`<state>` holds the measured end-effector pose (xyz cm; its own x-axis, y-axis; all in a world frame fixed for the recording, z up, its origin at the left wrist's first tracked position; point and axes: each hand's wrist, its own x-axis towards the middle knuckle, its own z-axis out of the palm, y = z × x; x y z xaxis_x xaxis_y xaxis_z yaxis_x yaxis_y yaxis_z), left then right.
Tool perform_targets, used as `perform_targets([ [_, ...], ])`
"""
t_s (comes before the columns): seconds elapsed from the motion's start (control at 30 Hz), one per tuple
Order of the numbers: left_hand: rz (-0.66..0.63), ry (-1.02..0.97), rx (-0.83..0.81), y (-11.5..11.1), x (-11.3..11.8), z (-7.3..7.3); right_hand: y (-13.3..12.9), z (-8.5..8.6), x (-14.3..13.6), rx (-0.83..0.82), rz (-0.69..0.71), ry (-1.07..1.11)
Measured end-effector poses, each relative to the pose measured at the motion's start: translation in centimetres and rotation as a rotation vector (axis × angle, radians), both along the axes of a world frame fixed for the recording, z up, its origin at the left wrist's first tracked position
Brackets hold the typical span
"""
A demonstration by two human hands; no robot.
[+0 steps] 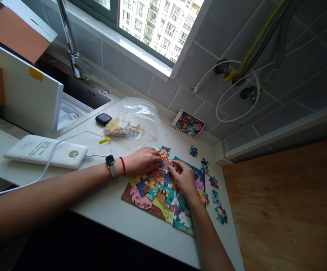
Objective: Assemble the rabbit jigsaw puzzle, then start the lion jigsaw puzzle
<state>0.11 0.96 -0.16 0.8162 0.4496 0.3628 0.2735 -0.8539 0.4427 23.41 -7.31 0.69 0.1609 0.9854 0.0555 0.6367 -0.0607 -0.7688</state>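
Jigsaw pieces in bright printed colours (152, 189) are lying together on a flat, rectangular printed board (140, 200), which is resting on the white countertop (109, 209) beneath both your hands. Your left hand (145, 160) is spreading palm down over the upper left part, its fingers bending loosely and reaching a brown jigsaw piece (166, 165). Your right hand (183, 177) is meeting that piece from the other side — thumb and index fingertips sitting close together at its edge, the other fingers curling in. You are keeping the hands near each other, just apart; whether either is actually gripping the piece, you cannot tell from this view.

Five loose pieces or small clusters (214, 196) are lining the counter to the right of the board. Beyond it, a small dark floral picture card (188, 123) is leaning by the grey tiled wall (163, 90). A clear plastic bag (137, 113) with more pieces is lying behind your left hand — a black rounded case (103, 119) is sitting just beside it. A white power bank (46, 151) is resting near your left forearm.
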Motion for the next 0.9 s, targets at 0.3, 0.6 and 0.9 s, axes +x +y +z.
perform_targets([
  [0.3, -0.003, -0.023, 0.029, 0.0, -0.1, 0.0, -0.5, 0.9, 0.1, -0.083, -0.052, 0.531],
  [0.6, -0.037, -0.085, 0.011, 0.0, -0.1, -0.1, -2.3, 2.7, 1.1, -0.415, 0.164, 0.546],
  [0.9, -0.112, -0.085, -0.021, -0.6, -0.2, 0.9, -1.8, 2.3, 1.1, -0.357, 0.180, 0.459],
])
